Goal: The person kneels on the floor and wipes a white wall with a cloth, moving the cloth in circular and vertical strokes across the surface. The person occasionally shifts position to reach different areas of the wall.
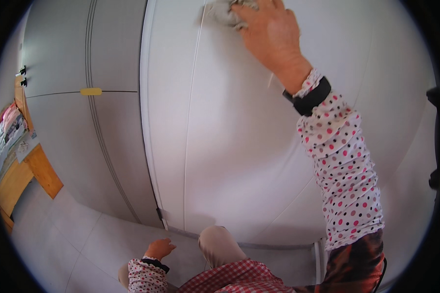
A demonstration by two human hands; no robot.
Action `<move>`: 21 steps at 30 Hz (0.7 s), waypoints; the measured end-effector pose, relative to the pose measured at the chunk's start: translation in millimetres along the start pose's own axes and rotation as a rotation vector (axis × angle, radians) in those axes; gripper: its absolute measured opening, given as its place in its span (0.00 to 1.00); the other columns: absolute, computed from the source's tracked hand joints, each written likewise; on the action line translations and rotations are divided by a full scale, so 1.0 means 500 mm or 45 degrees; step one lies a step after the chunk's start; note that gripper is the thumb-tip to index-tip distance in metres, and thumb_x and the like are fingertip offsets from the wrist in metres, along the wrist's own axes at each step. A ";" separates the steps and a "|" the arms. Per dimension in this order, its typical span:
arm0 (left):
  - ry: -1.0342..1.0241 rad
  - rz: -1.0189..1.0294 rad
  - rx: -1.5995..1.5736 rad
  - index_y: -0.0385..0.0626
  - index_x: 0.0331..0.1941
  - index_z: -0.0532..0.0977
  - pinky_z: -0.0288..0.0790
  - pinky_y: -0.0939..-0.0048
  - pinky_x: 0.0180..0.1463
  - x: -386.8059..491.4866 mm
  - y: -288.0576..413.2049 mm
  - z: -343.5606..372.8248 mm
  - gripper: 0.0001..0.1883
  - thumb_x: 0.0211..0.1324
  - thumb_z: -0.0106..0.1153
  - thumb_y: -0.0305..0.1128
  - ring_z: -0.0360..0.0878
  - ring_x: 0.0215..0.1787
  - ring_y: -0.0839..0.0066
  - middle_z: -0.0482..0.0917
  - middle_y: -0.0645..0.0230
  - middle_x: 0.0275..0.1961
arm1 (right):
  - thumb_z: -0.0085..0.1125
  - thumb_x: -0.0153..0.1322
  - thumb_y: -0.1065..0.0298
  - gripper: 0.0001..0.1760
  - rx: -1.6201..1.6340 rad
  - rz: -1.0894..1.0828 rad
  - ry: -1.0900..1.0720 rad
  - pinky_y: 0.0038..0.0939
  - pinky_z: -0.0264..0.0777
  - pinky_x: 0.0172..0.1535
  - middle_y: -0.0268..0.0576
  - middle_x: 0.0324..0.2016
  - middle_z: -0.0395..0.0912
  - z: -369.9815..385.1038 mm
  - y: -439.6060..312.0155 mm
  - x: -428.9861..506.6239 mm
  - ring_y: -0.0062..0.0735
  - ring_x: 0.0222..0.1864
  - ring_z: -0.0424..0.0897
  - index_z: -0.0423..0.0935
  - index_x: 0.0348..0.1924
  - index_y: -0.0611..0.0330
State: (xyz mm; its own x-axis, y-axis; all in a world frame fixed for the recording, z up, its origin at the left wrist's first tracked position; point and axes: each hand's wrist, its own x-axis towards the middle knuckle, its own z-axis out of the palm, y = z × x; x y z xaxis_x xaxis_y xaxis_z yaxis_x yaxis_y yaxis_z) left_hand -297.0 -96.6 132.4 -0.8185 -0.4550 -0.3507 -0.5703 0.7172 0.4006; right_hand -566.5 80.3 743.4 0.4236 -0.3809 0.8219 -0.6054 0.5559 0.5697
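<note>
My right hand (273, 34) is raised at the top of the view, with its fingers pressing a crumpled greyish cloth (223, 14) against a large white panel (234, 146). The cloth lies across a thin vertical groove in that panel, and its upper edge is cut off by the frame. Low down, my left hand (160, 249) hovers beside my bent knee (220, 245). Its fingers look loosely apart, and nothing shows in them. Polka-dot sleeves and black wristbands cover both forearms.
Left of the white panel stands a grey door-like panel (117, 146) with dark lines and a yellow plate (91, 91). Wooden boards (44, 170) and piled items (13, 124) are at far left. Grey tiles (84, 238) cover the floor. Dark fittings (433, 139) edge the right.
</note>
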 end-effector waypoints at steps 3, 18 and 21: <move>0.020 0.025 0.001 0.50 0.59 0.80 0.76 0.47 0.61 0.012 0.009 0.007 0.27 0.67 0.56 0.56 0.82 0.61 0.49 0.85 0.53 0.57 | 0.61 0.66 0.72 0.14 -0.047 0.042 -0.107 0.51 0.74 0.47 0.48 0.46 0.79 0.001 0.007 -0.005 0.55 0.47 0.78 0.86 0.45 0.50; -0.035 0.062 -0.034 0.48 0.57 0.82 0.74 0.48 0.63 -0.049 -0.014 -0.098 0.27 0.65 0.56 0.56 0.81 0.61 0.49 0.85 0.53 0.57 | 0.67 0.63 0.71 0.21 0.223 -0.308 -0.319 0.41 0.72 0.45 0.38 0.51 0.79 -0.002 -0.093 -0.056 0.42 0.48 0.77 0.86 0.50 0.45; -0.058 0.033 -0.010 0.48 0.57 0.82 0.75 0.48 0.62 -0.015 -0.035 -0.063 0.27 0.64 0.58 0.55 0.82 0.59 0.47 0.86 0.51 0.54 | 0.69 0.61 0.70 0.25 0.016 -0.096 -0.130 0.44 0.75 0.46 0.39 0.51 0.81 -0.002 0.014 -0.042 0.48 0.47 0.79 0.87 0.52 0.40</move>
State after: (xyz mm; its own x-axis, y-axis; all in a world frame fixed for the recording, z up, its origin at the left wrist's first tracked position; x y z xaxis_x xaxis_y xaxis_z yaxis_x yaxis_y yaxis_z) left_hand -283.0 -122.6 154.5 -0.8293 -0.4115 -0.3782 -0.5494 0.7244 0.4165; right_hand -578.9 92.7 730.2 0.3978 -0.4949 0.7725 -0.5830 0.5138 0.6294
